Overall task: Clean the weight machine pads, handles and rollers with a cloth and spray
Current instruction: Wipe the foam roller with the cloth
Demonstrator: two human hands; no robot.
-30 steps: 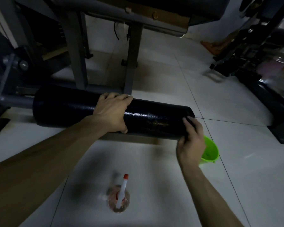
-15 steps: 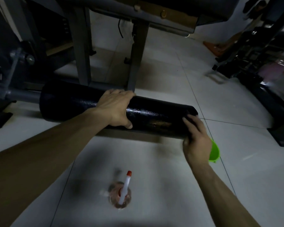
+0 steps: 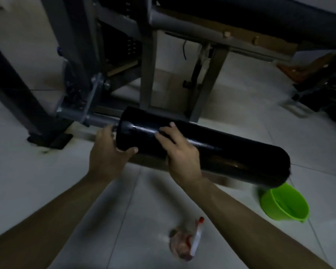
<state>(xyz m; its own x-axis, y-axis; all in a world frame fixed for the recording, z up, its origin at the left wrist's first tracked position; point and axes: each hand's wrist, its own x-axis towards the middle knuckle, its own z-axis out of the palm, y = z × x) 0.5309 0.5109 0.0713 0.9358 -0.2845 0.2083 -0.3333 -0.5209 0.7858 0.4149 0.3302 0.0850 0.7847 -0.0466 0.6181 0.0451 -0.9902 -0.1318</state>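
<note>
The roller (image 3: 221, 150) juts out level from a grey bar on the frame (image 3: 147, 61), low over the floor (image 3: 47, 171). The left hand (image 3: 107, 154) grips its inner end, thumb hooked under the front edge and fingers wrapped behind. The right hand (image 3: 179, 154) lies just beside it on top, fingers spread and fairly flat, pressing rather than closing round. Whether a cloth sits under that palm cannot be told in this dim light. The spray bottle (image 3: 188, 241) lies on the floor near the person, and a green bucket (image 3: 285, 202) stands under the roller's free end. The likely risks: the glossy skin is slick, so a pressing hand may skid off, and the roller may spin on its bar and leave the underside unwiped. The left fingers sit close to the joint and could be pinched if the arm swings. A careless knee could kick the bottle or tip the bucket.
</note>
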